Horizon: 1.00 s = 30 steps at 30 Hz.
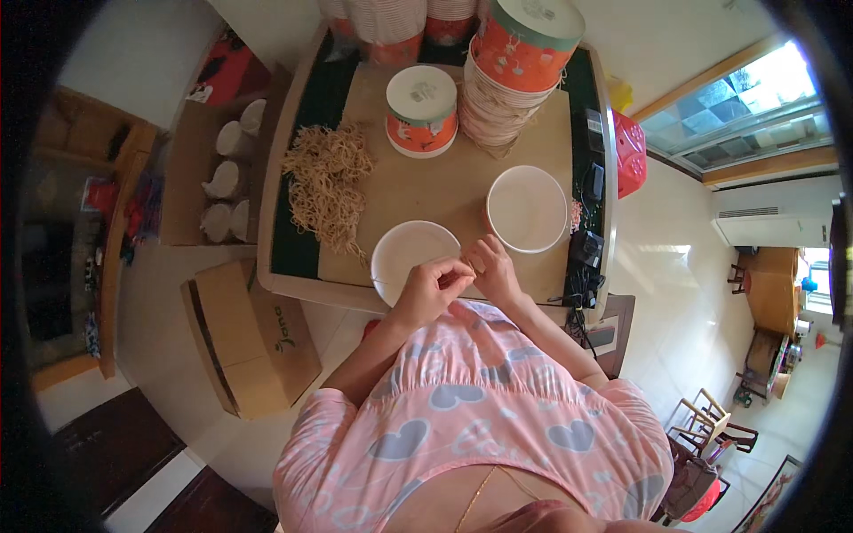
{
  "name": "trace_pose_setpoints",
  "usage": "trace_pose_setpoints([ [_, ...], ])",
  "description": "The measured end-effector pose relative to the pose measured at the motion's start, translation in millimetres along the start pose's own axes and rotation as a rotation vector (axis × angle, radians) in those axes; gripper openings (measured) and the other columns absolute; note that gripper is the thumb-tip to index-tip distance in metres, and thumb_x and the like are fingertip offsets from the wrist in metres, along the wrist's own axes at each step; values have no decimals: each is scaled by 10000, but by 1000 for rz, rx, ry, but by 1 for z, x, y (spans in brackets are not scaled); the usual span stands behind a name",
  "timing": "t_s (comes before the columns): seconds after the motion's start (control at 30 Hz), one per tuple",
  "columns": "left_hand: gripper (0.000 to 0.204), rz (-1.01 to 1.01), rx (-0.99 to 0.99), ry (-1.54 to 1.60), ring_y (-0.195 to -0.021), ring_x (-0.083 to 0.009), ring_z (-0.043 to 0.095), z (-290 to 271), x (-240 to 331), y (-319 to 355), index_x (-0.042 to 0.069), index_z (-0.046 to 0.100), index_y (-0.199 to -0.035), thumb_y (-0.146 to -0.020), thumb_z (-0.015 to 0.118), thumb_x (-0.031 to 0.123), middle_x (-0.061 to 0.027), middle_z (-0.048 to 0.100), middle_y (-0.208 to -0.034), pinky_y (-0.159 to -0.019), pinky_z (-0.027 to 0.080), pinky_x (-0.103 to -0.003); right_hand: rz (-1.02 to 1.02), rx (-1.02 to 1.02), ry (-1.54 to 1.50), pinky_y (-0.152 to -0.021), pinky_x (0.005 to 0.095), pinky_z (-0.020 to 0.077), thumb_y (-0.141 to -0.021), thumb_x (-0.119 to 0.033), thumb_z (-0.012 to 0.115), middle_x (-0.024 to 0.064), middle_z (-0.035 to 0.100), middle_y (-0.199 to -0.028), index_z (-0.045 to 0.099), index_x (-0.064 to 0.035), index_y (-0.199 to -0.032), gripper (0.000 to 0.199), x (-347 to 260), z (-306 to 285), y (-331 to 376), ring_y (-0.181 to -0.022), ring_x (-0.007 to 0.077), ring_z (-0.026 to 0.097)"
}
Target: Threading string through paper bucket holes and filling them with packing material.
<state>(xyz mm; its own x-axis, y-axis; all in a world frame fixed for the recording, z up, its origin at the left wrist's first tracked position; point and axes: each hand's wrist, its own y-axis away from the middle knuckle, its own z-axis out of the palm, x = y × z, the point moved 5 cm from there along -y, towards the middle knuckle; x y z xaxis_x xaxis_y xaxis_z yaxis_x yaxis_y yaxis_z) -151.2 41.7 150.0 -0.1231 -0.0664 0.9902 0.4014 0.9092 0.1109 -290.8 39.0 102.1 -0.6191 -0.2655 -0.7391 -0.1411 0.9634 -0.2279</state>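
Both hands together — fingertips pinched — beside white bowl

Orange lidded tub on table; cardboard box on floor.

You have open brown desk at the frame's centre between the two white bowls, but the string pile blocks the left, the lidded tub and stacked bowls wall the top, and black gadgets crowd the right edge.
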Motion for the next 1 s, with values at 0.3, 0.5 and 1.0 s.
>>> trace_pose_setpoints([
  [0.3,54,-111,405,-307,-524,-89,529,-115,-64,-22,31,606,-867,-831,576,59,-30,542,-600,-465,430,-254,237,34,-405,-617,297,476,-854,-66,542,82,578,-763,530,-19,-928,88,25,18,-14,-678,171,567],
  [0.5,151,-599,229,317,-486,-61,516,-125,-173,-5,94,597,-834,-909,502,183,19,566,-619,-403,408,-204,453,7,-339,-561,289,462,-864,-89,533,70,572,-690,569,-9,-905,97,38,32,-20,-609,127,538],
  [1.0,358,-922,111,156,-736,-149,626,-107,-266,8,70,595,-1094,-930,426,340,-56,652,-881,-627,517,-299,676,-420,-172,-571,376,470,-787,-140,545,166,594,-648,593,-20,-858,147,102,84,-7,-597,235,594],
])
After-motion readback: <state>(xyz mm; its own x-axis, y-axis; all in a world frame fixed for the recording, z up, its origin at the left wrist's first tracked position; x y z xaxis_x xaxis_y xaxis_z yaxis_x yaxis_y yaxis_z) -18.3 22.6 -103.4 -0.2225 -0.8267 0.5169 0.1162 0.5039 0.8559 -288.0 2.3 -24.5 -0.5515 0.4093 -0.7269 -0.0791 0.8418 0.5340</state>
